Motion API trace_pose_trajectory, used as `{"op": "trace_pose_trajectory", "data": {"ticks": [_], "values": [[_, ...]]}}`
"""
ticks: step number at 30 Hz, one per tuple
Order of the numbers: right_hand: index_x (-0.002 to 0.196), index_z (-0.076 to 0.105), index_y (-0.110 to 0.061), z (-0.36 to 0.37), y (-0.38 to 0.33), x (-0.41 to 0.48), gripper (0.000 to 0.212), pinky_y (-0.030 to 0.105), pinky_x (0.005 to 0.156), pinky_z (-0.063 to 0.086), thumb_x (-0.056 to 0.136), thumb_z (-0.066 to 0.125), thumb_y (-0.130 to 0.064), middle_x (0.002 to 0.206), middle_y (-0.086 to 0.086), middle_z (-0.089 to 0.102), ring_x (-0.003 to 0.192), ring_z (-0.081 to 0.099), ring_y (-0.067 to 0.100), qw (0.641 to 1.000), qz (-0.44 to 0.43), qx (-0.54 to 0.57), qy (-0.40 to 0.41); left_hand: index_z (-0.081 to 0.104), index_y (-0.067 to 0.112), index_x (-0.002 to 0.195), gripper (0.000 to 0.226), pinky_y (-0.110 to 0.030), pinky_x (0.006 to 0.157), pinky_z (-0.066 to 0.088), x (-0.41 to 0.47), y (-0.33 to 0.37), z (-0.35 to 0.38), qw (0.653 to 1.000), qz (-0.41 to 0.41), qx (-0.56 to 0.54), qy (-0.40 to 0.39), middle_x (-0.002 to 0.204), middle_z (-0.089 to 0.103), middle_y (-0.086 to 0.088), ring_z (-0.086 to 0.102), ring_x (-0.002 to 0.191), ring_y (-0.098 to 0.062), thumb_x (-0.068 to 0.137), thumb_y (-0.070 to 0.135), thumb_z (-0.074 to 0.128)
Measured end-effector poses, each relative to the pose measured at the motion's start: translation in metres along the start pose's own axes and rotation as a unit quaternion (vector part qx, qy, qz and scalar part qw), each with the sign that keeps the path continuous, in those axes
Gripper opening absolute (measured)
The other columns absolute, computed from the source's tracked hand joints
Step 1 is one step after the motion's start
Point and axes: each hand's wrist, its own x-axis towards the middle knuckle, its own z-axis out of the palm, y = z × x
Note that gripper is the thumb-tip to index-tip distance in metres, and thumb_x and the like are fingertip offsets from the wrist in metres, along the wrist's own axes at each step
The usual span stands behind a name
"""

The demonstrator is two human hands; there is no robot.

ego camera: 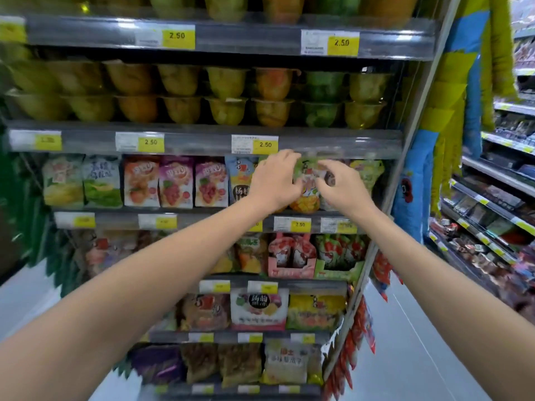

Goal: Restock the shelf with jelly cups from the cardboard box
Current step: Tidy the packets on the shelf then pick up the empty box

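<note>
Both my arms reach up to the shelf [202,144]. My left hand [275,180] and my right hand [340,186] are close together - one on each side of a green pouch [307,183] with orange fruit on its front. It stands upright in the row with the other pouches [176,183].

The fingers [286,156] of my left hand are curled over the pouch's top left side and hold it. My right hand's fingers [325,166] are bent, and they pinch the pouch near its top right side. The picture is a bit blurry there.

The jelly cups [225,82] are in the row just above my hands - two layers, one stacked on the other, in yellow, orange and green. A yellow price tag [265,144] that says 2.50 sits right above my left hand. I cannot see a cardboard box. The grey floor [419,357] is far below.
</note>
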Motion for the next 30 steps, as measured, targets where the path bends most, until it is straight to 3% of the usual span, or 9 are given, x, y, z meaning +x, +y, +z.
{"op": "trace_pose_trajectory", "data": {"ticks": [5,11,14,19,22,24,28,30], "values": [[0.14,0.046,-0.006,0.044,-0.041,-0.048,0.047,0.033,0.107,0.035,0.095,0.052,-0.022,0.142,0.01,0.049,0.132,0.045,0.024,0.991,-0.026,0.0,-0.134,0.039,0.014,0.143,0.056,-0.039,0.096,0.044,-0.102,-0.036,-0.012,0.987,-0.112,0.053,-0.106,0.142,0.045,-0.006,0.048,0.125,-0.026,0.092,0.034,0.053],[0.143,0.042,-0.013,0.096,-0.097,-0.134,0.05,0.04,0.092,0.051,0.098,0.046,-0.032,0.144,0.006,0.048,0.128,0.048,0.023,0.95,-0.096,-0.054,-0.292,0.036,0.015,0.144,0.062,-0.041,0.092,0.047,-0.257,-0.063,-0.038,0.933,-0.252,0.116,-0.23,0.141,0.045,-0.008,0.05,0.122,-0.029,0.093,0.047,0.049],[0.141,0.045,-0.014,0.122,-0.125,-0.182,0.047,0.043,0.083,0.056,0.097,0.045,-0.032,0.132,0.009,0.058,0.113,0.058,0.027,0.923,-0.147,-0.067,-0.35,0.039,0.015,0.141,0.061,-0.043,0.094,0.045,-0.336,-0.061,-0.057,0.909,-0.305,0.143,-0.243,0.136,0.049,-0.009,0.051,0.12,-0.031,0.091,0.047,0.051],[0.139,0.046,-0.015,0.158,-0.187,-0.261,0.048,0.04,0.087,0.052,0.095,0.045,-0.033,0.133,0.007,0.057,0.118,0.055,0.028,0.882,-0.215,-0.069,-0.414,0.043,0.014,0.137,0.058,-0.039,0.092,0.041,-0.452,-0.046,-0.099,0.864,-0.399,0.162,-0.259,0.135,0.049,-0.008,0.052,0.118,-0.032,0.09,0.047,0.05],[0.122,0.055,-0.013,0.178,-0.229,-0.304,0.036,0.037,0.08,0.05,0.091,0.046,-0.029,0.124,0.009,0.06,0.112,0.056,0.03,0.855,-0.261,-0.053,-0.445,0.04,0.013,0.138,0.06,-0.04,0.095,0.038,-0.513,-0.043,-0.125,0.832,-0.449,0.181,-0.273,0.138,0.047,-0.009,0.048,0.122,-0.032,0.091,0.049,0.049],[0.112,0.054,-0.016,0.193,-0.258,-0.331,0.027,0.033,0.072,0.042,0.09,0.047,-0.03,0.123,0.011,0.06,0.112,0.055,0.029,0.833,-0.292,-0.052,-0.467,0.039,0.013,0.14,0.061,-0.04,0.097,0.037,-0.553,-0.045,-0.141,0.809,-0.487,0.183,-0.273,0.139,0.046,-0.009,0.046,0.124,-0.032,0.091,0.049,0.048],[0.14,0.045,-0.017,0.224,-0.323,-0.379,0.051,0.039,0.098,0.044,0.092,0.048,-0.033,0.139,0.005,0.052,0.128,0.048,0.025,0.798,-0.336,-0.028,-0.499,0.037,0.015,0.141,0.063,-0.041,0.1,0.036,-0.627,-0.05,-0.174,0.767,-0.561,0.173,-0.26,0.142,0.044,-0.008,0.044,0.127,-0.031,0.091,0.049,0.05],[0.141,0.043,-0.016,0.243,-0.356,-0.403,0.052,0.04,0.1,0.043,0.092,0.049,-0.033,0.139,0.006,0.052,0.128,0.047,0.026,0.771,-0.368,-0.02,-0.519,0.038,0.015,0.141,0.062,-0.041,0.1,0.037,-0.668,-0.056,-0.19,0.741,-0.598,0.163,-0.258,0.142,0.044,-0.008,0.044,0.127,-0.032,0.09,0.047,0.05]]}}
